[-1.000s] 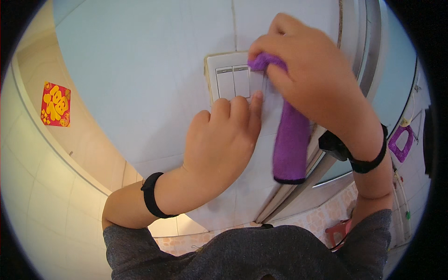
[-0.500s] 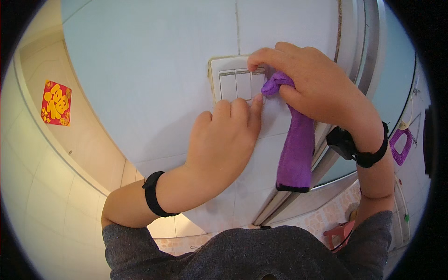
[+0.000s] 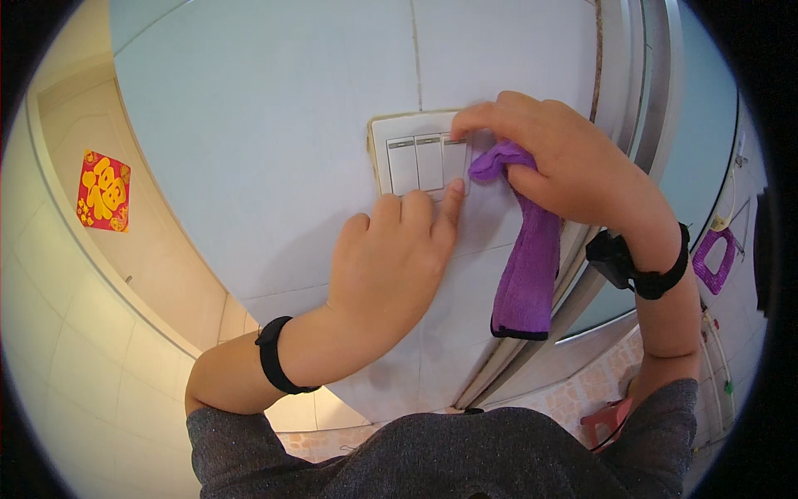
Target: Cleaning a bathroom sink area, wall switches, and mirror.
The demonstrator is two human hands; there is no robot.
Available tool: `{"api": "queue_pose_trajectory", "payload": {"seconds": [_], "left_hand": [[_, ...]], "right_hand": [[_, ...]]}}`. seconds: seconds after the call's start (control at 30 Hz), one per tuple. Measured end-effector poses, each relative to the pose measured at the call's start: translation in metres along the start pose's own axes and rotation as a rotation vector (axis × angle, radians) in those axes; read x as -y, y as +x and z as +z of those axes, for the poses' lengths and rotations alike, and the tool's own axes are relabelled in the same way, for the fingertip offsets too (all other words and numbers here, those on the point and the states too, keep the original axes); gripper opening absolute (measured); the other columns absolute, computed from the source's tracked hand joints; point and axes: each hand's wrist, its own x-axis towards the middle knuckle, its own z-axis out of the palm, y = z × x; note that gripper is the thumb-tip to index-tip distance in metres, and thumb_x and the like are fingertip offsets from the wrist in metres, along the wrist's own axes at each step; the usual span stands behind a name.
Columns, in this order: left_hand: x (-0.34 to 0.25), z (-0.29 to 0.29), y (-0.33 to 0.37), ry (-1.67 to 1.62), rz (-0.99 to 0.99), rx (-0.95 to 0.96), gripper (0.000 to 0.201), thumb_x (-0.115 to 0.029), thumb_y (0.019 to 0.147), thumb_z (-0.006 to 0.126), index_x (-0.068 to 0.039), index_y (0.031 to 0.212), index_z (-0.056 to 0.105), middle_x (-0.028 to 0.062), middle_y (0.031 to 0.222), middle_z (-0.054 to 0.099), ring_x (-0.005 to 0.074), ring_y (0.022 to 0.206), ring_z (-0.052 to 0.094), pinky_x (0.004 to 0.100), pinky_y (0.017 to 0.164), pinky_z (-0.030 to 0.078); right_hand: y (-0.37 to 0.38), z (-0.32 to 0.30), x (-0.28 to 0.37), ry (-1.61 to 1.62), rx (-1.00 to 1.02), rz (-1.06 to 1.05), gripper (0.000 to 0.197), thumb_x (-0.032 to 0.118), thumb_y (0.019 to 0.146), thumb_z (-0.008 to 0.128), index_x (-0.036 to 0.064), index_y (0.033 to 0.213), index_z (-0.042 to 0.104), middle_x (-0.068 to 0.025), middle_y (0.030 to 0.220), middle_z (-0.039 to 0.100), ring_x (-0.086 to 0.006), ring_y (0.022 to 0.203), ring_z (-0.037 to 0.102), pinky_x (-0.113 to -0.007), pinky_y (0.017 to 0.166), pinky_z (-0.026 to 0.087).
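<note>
A white three-rocker light switch (image 3: 417, 166) is set in the tiled wall in front of me. My left hand (image 3: 389, 258) lies just below it and holds nothing. Its index finger is stretched out to the lower end of the rightmost rocker, while the other fingers bend at the plate's lower edge. My right hand (image 3: 557, 158) grips a purple cloth (image 3: 528, 266) between thumb and fingers, with most of it hanging down along the wall. The right index fingertip touches the top of the same rocker. Black bands circle both wrists.
A metal door frame (image 3: 619, 166) with a bluish panel runs close beside my right hand. On the left, a pale door (image 3: 154, 274) carries a red and gold paper decoration (image 3: 104, 191). A red stool (image 3: 605, 420) and a purple hanging item (image 3: 713, 260) are at the right.
The view has shifted a little, so the switch sits slightly lower in it. Both hands keep nearly the same places on the switch, and the cloth stays in my right hand.
</note>
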Motion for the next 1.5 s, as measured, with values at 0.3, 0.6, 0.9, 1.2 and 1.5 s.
{"api": "queue_pose_trajectory", "payload": {"seconds": [0.3, 0.6, 0.9, 1.2, 1.5], "left_hand": [[0.001, -0.008, 0.001, -0.024, -0.035, 0.153, 0.049, -0.021, 0.075, 0.064, -0.024, 0.124, 0.059, -0.0004, 0.06, 0.05, 0.0171, 0.054, 0.055, 0.0313, 0.042, 0.042], [0.006, -0.009, -0.003, -0.075, -0.083, 0.295, 0.06, -0.02, 0.078, 0.061, -0.032, 0.135, 0.046, 0.0011, 0.053, 0.056, 0.0208, 0.047, 0.056, 0.0348, 0.039, 0.042], [0.015, -0.007, -0.007, -0.08, -0.071, 0.344, 0.067, -0.017, 0.076, 0.061, -0.034, 0.138, 0.041, 0.0017, 0.054, 0.055, 0.0206, 0.046, 0.056, 0.0338, 0.04, 0.043], [0.014, -0.006, -0.008, -0.09, -0.064, 0.275, 0.067, -0.017, 0.076, 0.061, -0.034, 0.137, 0.043, 0.0007, 0.052, 0.052, 0.0197, 0.045, 0.054, 0.0331, 0.04, 0.041], [0.01, -0.006, -0.007, -0.053, -0.081, 0.284, 0.062, -0.019, 0.078, 0.061, -0.034, 0.136, 0.045, 0.0011, 0.052, 0.054, 0.0198, 0.045, 0.055, 0.0334, 0.04, 0.042]], "right_hand": [[-0.001, 0.008, 0.003, 0.124, -0.042, 0.009, 0.038, 0.005, 0.075, 0.053, 0.016, 0.111, 0.055, -0.013, 0.094, 0.06, -0.0331, 0.086, 0.059, -0.042, 0.076, 0.047], [0.001, 0.005, 0.0, 0.135, 0.016, 0.018, 0.042, 0.003, 0.073, 0.052, 0.0157, 0.114, 0.055, -0.0126, 0.1, 0.061, -0.0334, 0.092, 0.059, -0.041, 0.08, 0.047], [0.002, 0.002, 0.002, 0.112, 0.045, 0.025, 0.045, 0.002, 0.072, 0.051, 0.0154, 0.115, 0.055, -0.013, 0.102, 0.061, -0.0328, 0.094, 0.059, -0.041, 0.083, 0.047], [0.003, 0.004, 0.001, 0.132, 0.005, 0.008, 0.044, 0.002, 0.073, 0.05, 0.0149, 0.115, 0.055, -0.0121, 0.103, 0.061, -0.0318, 0.095, 0.059, -0.04, 0.084, 0.047], [-0.001, 0.005, -0.006, 0.104, -0.021, -0.016, 0.045, 0.003, 0.073, 0.05, 0.0159, 0.115, 0.055, -0.0118, 0.099, 0.061, -0.0307, 0.091, 0.059, -0.039, 0.079, 0.047]]}}
